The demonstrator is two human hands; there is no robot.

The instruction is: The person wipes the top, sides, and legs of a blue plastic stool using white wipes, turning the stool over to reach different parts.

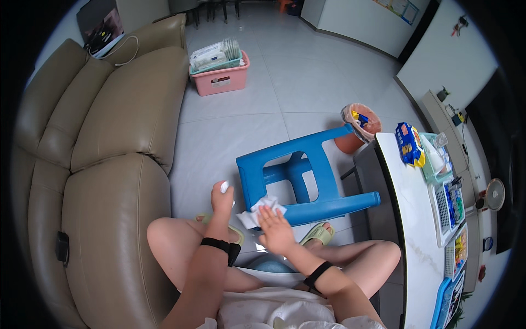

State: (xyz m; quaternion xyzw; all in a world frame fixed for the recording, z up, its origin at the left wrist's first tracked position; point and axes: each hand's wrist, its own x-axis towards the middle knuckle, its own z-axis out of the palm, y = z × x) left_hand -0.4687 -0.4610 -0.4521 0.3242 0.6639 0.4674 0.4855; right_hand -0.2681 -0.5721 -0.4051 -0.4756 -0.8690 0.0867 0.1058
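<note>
A blue plastic stool (311, 143) lies on its side on the floor in front of my knees, its legs pointing right. My right hand (275, 227) presses a crumpled white wipe (251, 218) against the stool's near left part, fingers laid over the cloth. Left of the stool, my left hand (221, 202) is closed around a small white object (224, 187). Only the ends of that object show above and below the fist, so its kind is hidden. Both wrists wear black bands.
To the left stands a brown leather sofa (118, 192). A pink bin (220, 83) holds a basket of packages. Beyond the stool is a lined waste bin (350, 143). On the right, a white-topped table (413, 219) carries a blue wipes pack (409, 145) and several baskets.
</note>
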